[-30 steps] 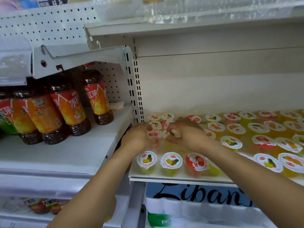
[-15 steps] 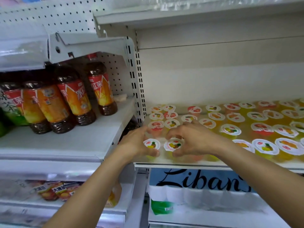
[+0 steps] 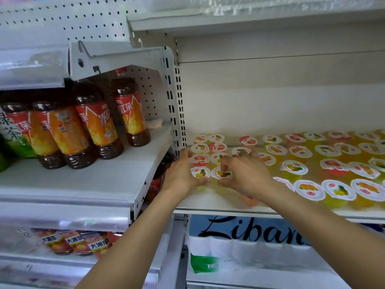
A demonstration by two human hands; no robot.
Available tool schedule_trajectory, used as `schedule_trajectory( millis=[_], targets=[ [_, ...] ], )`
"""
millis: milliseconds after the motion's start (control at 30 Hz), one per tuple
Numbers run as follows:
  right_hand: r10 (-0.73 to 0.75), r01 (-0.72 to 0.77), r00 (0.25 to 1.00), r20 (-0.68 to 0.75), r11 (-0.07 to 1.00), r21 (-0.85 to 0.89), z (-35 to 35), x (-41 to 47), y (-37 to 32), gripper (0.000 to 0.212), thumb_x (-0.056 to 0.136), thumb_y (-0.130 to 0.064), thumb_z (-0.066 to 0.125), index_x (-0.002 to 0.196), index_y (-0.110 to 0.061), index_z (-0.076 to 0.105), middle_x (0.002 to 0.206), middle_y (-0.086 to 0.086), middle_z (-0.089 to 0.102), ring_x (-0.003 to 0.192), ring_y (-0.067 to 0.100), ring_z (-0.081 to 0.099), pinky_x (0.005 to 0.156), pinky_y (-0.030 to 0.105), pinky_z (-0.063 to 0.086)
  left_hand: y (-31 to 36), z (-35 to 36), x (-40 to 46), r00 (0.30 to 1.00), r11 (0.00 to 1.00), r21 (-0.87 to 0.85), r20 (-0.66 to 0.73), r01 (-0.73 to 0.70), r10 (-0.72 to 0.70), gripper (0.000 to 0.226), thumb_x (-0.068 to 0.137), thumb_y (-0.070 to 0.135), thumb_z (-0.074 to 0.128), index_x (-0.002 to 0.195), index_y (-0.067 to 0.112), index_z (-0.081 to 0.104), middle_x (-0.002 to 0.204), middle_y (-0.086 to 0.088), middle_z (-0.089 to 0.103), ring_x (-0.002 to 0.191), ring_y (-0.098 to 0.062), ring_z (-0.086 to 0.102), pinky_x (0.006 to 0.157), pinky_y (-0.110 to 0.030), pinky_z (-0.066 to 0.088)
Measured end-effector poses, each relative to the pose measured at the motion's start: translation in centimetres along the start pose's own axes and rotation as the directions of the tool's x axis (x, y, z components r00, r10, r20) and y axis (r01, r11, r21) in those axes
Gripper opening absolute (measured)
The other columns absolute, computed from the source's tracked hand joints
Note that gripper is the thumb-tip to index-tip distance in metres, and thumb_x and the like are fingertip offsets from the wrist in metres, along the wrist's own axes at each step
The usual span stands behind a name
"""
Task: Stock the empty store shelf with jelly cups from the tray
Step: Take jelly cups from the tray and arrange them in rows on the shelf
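Several jelly cups with white fruit-print lids stand on the white store shelf (image 3: pixel 208 203). At its left end, my left hand (image 3: pixel 181 174) curls round a pineapple-lid cup (image 3: pixel 200 172) in the front row. My right hand (image 3: pixel 245 174) grips the neighbouring cup (image 3: pixel 221 173) from the right, thumb under its front and fingers over its lid. More cups, such as a red-lid one (image 3: pixel 200 159), sit in rows behind these two. A loose spread of cups (image 3: pixel 337 190) covers the shelf to the right. The tray is out of view.
Iced tea bottles (image 3: pixel 93 126) stand on the neighbouring shelf to the left, past a perforated upright divider (image 3: pixel 177 105). Wrapped paper rolls (image 3: pixel 250 249) fill the shelf below. A higher shelf (image 3: pixel 229 19) hangs overhead.
Both hands came forward from the cups in the back rows to the two front-row cups and closed round them. The camera has shifted a little to the left and lower.
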State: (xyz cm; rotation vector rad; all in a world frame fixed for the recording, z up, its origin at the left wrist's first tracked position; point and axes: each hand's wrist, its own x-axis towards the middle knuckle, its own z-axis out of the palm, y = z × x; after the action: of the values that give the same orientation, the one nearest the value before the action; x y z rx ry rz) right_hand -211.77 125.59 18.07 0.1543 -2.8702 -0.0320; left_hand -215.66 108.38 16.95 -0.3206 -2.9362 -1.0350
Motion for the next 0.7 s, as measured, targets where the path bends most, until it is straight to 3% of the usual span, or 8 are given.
schedule_trajectory(
  millis=[300, 467, 567, 700],
  targets=[
    [-0.009, 0.008, 0.999, 0.036, 1.000, 0.029, -0.3, 0.0, 0.1, 0.031, 0.082, -0.052, 0.061, 0.101, -0.029, 0.055, 0.102, -0.004, 0.066, 0.101, 0.021, 0.053, 0.090, 0.037, 0.032, 0.3, -0.2, 0.1, 1.000, 0.997, 0.078, 0.004, -0.001, 0.001, 0.085, 0.061, 0.046, 0.086, 0.128, 0.027, 0.037, 0.119, 0.001, 0.062, 0.109, -0.022, 0.060, 0.091, -0.039, 0.051],
    [-0.033, 0.031, 0.998, 0.053, 0.999, 0.042, -1.2, 0.0, 0.2, 0.036, 0.081, -0.062, 0.056, 0.100, -0.031, 0.061, 0.101, -0.005, 0.066, 0.102, 0.020, 0.055, 0.091, 0.038, 0.033, 0.5, -1.1, -0.3, 0.996, 0.987, 0.158, 0.090, -0.038, 0.024, 0.083, 0.063, 0.056, 0.080, 0.130, 0.028, 0.040, 0.126, 0.005, 0.054, 0.115, -0.019, 0.054, 0.093, -0.035, 0.048],
    [0.016, -0.021, 0.999, 0.038, 0.992, 0.125, -3.0, 0.8, 1.8, 0.035, 0.086, -0.062, 0.051, 0.106, -0.038, 0.065, 0.112, -0.007, 0.060, 0.111, 0.019, 0.052, 0.096, 0.036, 0.034, 1.1, -1.8, 0.1, 0.989, 0.978, 0.148, 0.033, -0.145, 0.142, 0.058, 0.079, 0.055, 0.068, 0.127, 0.027, 0.051, 0.126, 0.005, 0.055, 0.115, -0.016, 0.052, 0.093, -0.035, 0.047],
    [0.115, -0.132, 0.987, 0.113, 0.979, 0.157, -3.4, 4.9, 7.2, 0.019, 0.093, -0.042, 0.054, 0.107, -0.035, 0.065, 0.118, -0.006, 0.061, 0.107, 0.020, 0.056, 0.091, 0.032, 0.040, 3.0, -1.3, 3.7, 0.968, 0.963, 0.101, -0.001, -0.249, 0.250, 0.036, 0.094, 0.042, 0.053, 0.128, 0.031, 0.058, 0.131, 0.006, 0.054, 0.118, -0.014, 0.052, 0.094, -0.026, 0.042]
  ],
)
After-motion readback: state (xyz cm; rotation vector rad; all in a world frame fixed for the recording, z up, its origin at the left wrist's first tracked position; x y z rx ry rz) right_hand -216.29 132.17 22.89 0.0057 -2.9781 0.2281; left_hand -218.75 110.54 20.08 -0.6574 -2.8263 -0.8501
